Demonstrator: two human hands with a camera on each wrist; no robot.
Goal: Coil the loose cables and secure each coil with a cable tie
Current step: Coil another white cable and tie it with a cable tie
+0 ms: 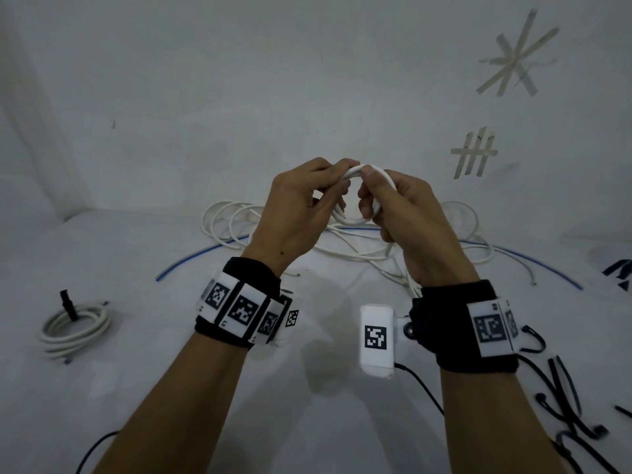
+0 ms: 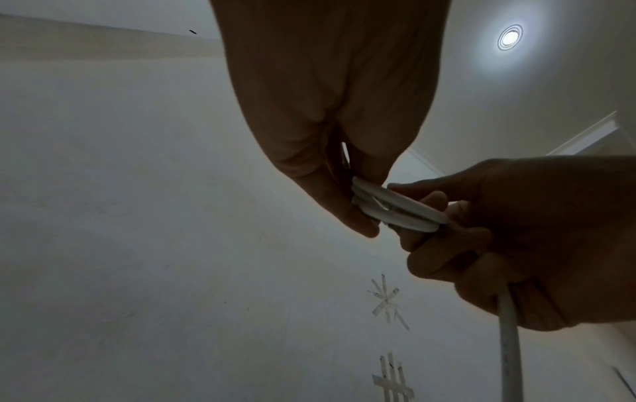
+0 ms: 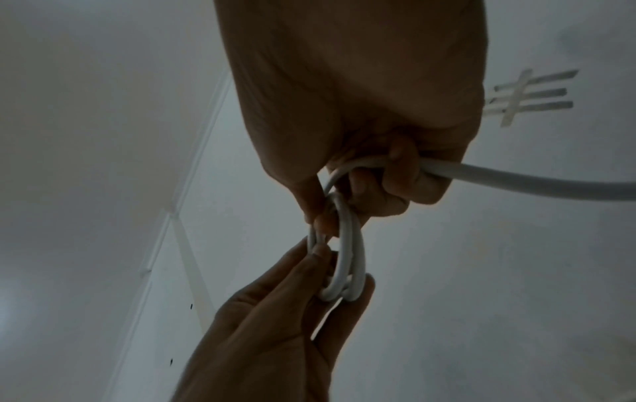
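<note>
Both hands are raised above the table and hold a small coil of white cable between them. My left hand pinches the loops at their left side with thumb and fingertips. My right hand curls round the same loops, and the cable's free length runs out of its fist down to the table. A pile of loose white cables lies under the hands. A finished white coil with a black tie lies at the left.
A blue cable arcs across the white table behind the pile. Several black cable ties lie at the right near edge. Tape marks are stuck on the wall behind. Black leads trail from both wrist bands.
</note>
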